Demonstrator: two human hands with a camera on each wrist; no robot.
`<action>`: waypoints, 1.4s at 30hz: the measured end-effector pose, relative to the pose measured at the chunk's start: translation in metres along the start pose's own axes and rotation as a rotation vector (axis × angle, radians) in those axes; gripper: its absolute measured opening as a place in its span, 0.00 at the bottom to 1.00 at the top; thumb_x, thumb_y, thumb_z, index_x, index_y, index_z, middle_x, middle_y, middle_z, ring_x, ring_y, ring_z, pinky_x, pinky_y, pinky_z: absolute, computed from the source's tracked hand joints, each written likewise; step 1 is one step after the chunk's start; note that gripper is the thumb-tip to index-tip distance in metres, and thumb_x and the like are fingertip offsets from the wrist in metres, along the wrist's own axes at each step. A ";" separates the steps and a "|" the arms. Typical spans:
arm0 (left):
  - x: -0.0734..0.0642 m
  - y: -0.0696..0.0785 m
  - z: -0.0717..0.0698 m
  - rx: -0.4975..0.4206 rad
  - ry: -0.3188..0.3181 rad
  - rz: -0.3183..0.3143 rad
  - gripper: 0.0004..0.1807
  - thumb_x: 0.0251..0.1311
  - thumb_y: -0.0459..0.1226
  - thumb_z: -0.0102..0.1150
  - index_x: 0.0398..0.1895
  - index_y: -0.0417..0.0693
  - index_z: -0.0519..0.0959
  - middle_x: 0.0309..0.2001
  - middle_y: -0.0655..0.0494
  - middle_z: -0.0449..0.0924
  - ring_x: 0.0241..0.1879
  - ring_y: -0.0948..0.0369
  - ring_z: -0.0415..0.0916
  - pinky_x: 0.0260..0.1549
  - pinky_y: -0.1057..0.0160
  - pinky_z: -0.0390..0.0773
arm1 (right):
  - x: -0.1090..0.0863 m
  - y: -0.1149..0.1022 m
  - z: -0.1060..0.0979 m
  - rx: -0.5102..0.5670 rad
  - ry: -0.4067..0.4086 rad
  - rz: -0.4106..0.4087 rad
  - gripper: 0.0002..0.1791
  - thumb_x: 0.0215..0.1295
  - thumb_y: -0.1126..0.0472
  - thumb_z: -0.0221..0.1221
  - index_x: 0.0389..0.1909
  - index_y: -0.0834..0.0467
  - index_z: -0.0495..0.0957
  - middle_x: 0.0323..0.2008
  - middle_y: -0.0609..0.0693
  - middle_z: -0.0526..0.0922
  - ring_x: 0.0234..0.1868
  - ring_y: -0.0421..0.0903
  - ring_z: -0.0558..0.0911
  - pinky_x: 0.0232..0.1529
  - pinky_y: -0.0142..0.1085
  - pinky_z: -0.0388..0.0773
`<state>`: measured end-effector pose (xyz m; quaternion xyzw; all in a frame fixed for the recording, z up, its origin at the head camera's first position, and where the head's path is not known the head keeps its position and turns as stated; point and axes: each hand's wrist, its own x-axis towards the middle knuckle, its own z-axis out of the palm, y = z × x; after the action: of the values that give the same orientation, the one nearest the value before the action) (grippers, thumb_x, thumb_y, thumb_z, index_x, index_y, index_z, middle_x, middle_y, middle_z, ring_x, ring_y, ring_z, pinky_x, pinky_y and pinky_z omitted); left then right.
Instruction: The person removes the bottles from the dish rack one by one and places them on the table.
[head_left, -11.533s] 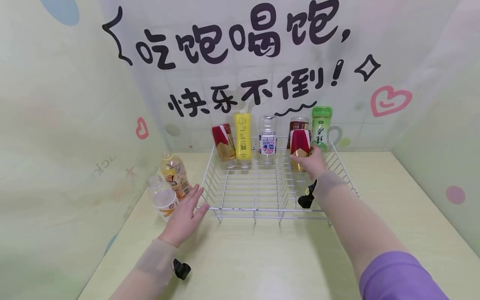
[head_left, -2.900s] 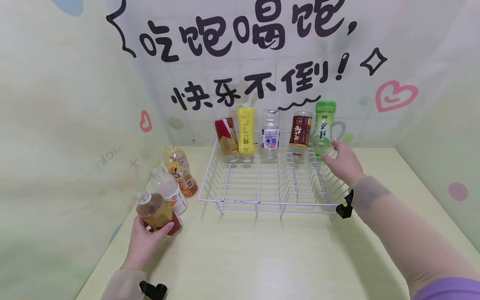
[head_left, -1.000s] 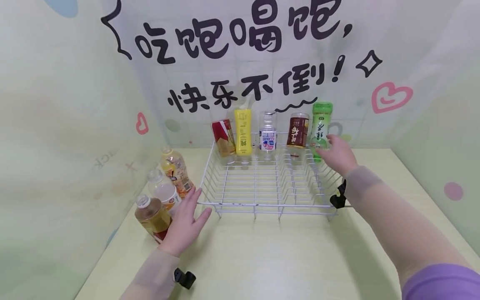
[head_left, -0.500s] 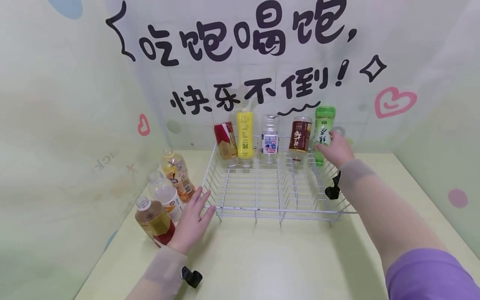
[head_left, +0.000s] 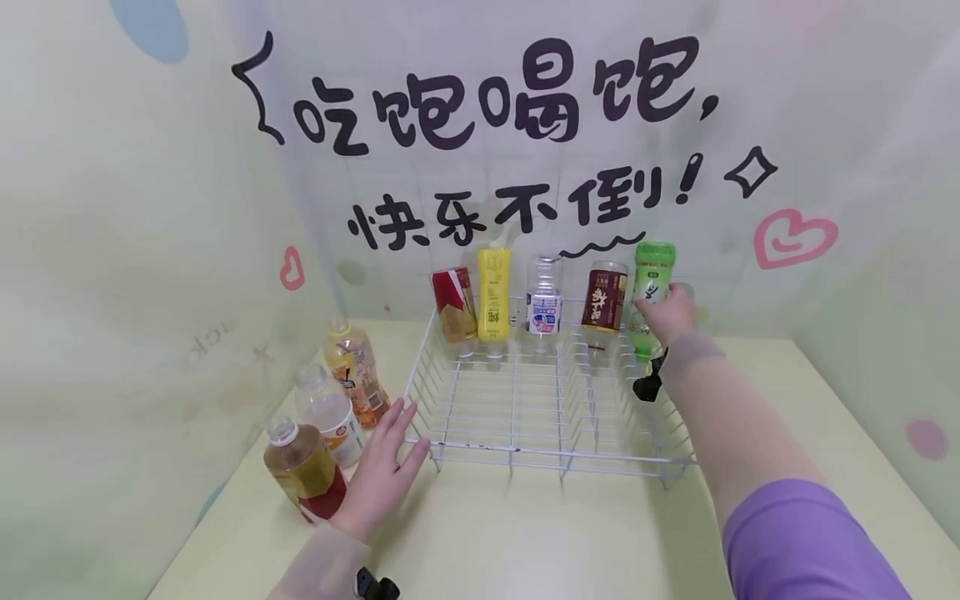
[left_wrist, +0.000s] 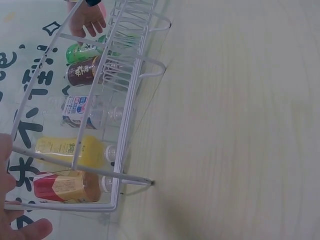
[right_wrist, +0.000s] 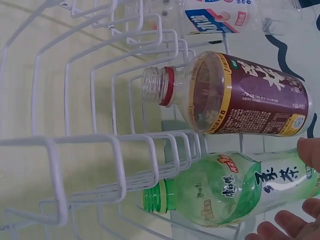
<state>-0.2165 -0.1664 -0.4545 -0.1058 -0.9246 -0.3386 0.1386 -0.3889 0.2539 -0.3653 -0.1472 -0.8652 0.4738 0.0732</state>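
Note:
My left hand [head_left: 382, 475], its fingers extended, rests at the front left corner of the white wire rack [head_left: 480, 447]. In the left wrist view its fingertips show at that corner. My right hand [head_left: 671, 315] is at the upper part of an upside-down green tea bottle [head_left: 643, 337]. In the right wrist view the thumb [right_wrist: 310, 152] and fingers [right_wrist: 290, 225] lie on either side of the bottle, not visibly closed round it. Beside it leans an upside-down bottle with a maroon label [head_left: 604, 300]. Whether the right fingers touch the green bottle is unclear.
An upside-down clear bottle [head_left: 543, 310], a yellow bottle [head_left: 493, 296] and a red-and-gold labelled bottle [head_left: 453, 304] lean along the rack's back. Left of the rack stand a brown tea bottle [head_left: 303, 471], a white-labelled bottle [head_left: 330, 417] and a yellowish bottle [head_left: 356, 371].
The brown tea bottle, earlier in my right hand at the rack, then in my left, now stands upright at the left. My left hand is back at the rack corner; my right has moved up the green bottle.

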 end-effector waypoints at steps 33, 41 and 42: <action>-0.006 0.001 0.003 -0.032 0.004 -0.037 0.35 0.55 0.54 0.45 0.65 0.59 0.48 0.64 0.65 0.42 0.57 0.57 0.55 0.52 0.49 0.57 | 0.020 0.018 0.007 0.060 0.049 0.098 0.41 0.51 0.48 0.58 0.60 0.59 0.49 0.47 0.57 0.66 0.43 0.55 0.70 0.43 0.48 0.69; -0.002 -0.001 0.003 -0.029 0.008 -0.057 0.36 0.54 0.58 0.42 0.65 0.59 0.47 0.65 0.64 0.42 0.55 0.57 0.58 0.51 0.49 0.58 | 0.028 0.013 0.010 0.090 0.061 0.070 0.51 0.48 0.45 0.60 0.65 0.55 0.38 0.51 0.56 0.64 0.48 0.55 0.68 0.46 0.50 0.65; -0.002 -0.002 0.003 -0.027 0.008 -0.058 0.36 0.54 0.58 0.42 0.65 0.59 0.47 0.65 0.64 0.42 0.55 0.57 0.58 0.51 0.49 0.58 | 0.028 0.012 0.010 0.092 0.064 0.064 0.51 0.47 0.45 0.60 0.65 0.54 0.38 0.52 0.56 0.64 0.48 0.55 0.67 0.47 0.50 0.65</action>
<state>-0.2160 -0.1660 -0.4579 -0.0795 -0.9221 -0.3552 0.1309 -0.4159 0.2609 -0.3815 -0.1865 -0.8344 0.5103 0.0922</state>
